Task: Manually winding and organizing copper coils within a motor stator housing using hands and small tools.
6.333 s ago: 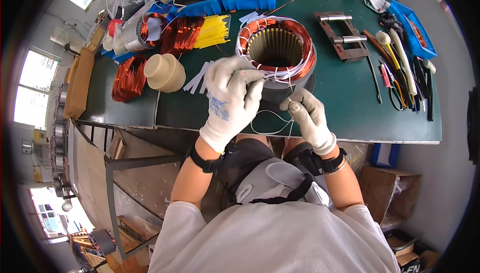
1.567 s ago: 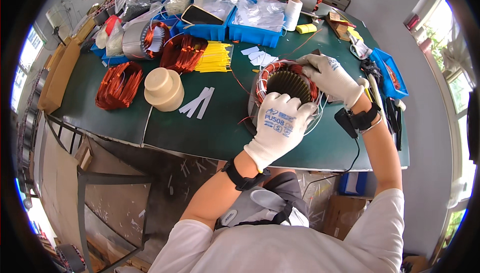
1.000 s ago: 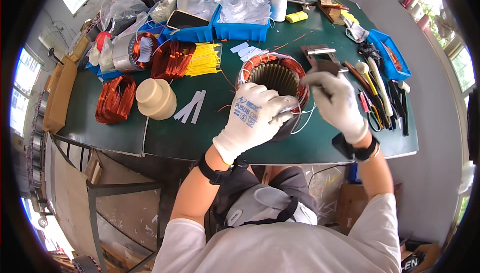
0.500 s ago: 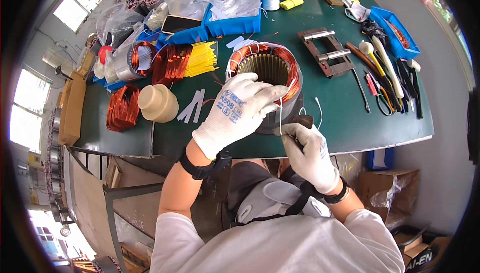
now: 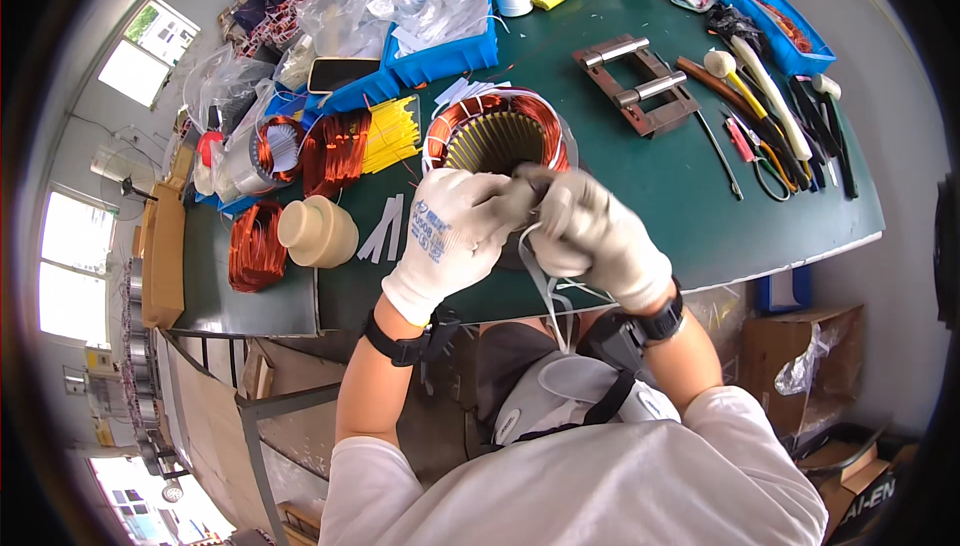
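A stator (image 5: 490,143) with copper windings, white lacing and a slotted bore stands upright on the green table before me. My left hand (image 5: 450,236), in a white glove with dark fingertips, lies at its near rim with fingers closed; what they pinch is hidden. My right hand (image 5: 595,236), also gloved, is closed beside it and smeared by motion. From the right hand's fingers a white cord (image 5: 547,286) loops down past the table's front edge. The fingertips of both hands meet in front of the winding, hiding its near side.
Left lie copper coils (image 5: 257,246), a cream stepped cylinder (image 5: 318,232), white strips (image 5: 383,230) and yellow strips (image 5: 392,134). Blue bins (image 5: 445,51) stand behind. To the right are a metal frame (image 5: 637,86), a mallet (image 5: 735,76), scissors (image 5: 770,174) and another blue bin (image 5: 775,26).
My right hand has moved up and left to meet my left hand at the rim. The dark piece in it no longer shows. The white cord, earlier taut, now hangs in a loop. The view has shifted.
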`<state>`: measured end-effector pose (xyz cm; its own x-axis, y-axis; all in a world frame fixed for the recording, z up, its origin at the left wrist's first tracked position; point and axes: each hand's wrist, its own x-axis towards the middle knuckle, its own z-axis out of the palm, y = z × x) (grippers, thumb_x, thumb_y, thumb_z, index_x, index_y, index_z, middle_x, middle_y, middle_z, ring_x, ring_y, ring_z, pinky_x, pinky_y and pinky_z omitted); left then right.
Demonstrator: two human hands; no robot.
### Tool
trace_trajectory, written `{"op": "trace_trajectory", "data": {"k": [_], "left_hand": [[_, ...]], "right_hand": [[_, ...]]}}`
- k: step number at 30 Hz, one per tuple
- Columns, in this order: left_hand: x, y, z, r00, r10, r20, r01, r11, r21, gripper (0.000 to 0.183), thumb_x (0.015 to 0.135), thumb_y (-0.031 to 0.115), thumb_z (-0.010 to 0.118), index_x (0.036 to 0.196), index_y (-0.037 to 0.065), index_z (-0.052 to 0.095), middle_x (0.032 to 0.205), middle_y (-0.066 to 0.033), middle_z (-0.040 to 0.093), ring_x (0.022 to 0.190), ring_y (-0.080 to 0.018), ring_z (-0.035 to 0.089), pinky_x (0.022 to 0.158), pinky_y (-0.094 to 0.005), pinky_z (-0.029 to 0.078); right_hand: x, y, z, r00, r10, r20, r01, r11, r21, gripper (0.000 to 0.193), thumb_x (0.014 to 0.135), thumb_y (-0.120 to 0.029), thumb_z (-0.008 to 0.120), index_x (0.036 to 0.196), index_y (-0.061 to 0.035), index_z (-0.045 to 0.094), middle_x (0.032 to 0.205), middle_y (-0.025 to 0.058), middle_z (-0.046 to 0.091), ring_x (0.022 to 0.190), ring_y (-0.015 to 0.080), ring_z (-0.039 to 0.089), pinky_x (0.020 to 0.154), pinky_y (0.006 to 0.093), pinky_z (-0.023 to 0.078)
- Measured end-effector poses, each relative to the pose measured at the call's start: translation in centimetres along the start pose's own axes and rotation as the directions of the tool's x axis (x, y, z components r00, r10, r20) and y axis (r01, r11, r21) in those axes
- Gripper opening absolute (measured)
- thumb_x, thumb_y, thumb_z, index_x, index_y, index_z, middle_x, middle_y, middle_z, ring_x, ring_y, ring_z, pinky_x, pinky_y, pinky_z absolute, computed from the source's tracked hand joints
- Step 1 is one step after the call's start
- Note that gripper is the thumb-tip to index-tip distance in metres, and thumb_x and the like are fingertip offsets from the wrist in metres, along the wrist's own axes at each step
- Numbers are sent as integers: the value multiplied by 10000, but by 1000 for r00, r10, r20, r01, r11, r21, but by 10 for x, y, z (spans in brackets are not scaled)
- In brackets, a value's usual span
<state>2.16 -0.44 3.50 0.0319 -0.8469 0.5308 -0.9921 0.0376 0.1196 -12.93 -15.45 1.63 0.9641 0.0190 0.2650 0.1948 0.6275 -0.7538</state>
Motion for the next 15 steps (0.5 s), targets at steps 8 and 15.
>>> {"op": "trace_trajectory", "data": {"k": [8, 15], "left_hand": [[1, -7, 4, 991, 112, -79, -116, 992, -41, 380, 723, 95, 670, 1089, 156, 749, 915, 3, 697, 687, -240, 621, 613, -391, 459], [4, -7, -14, 968, -230, 103, 251, 907, -338, 459, 852, 401, 742, 1102, 19, 700, 969, -109, 740, 872, -300, 658, 834, -412, 474]], "right_hand": [[-25, 17, 6, 976, 55, -213, -42, 997, 65, 258, 1002, -234, 574, 1070, 14, 567, 730, -42, 480, 520, 16, 334, 477, 200, 257], [-20, 34, -1, 979, -202, 11, 184, 868, -461, 204, 1007, -158, 498, 1039, -3, 627, 985, 72, 625, 855, 151, 596, 776, 315, 499]]}}
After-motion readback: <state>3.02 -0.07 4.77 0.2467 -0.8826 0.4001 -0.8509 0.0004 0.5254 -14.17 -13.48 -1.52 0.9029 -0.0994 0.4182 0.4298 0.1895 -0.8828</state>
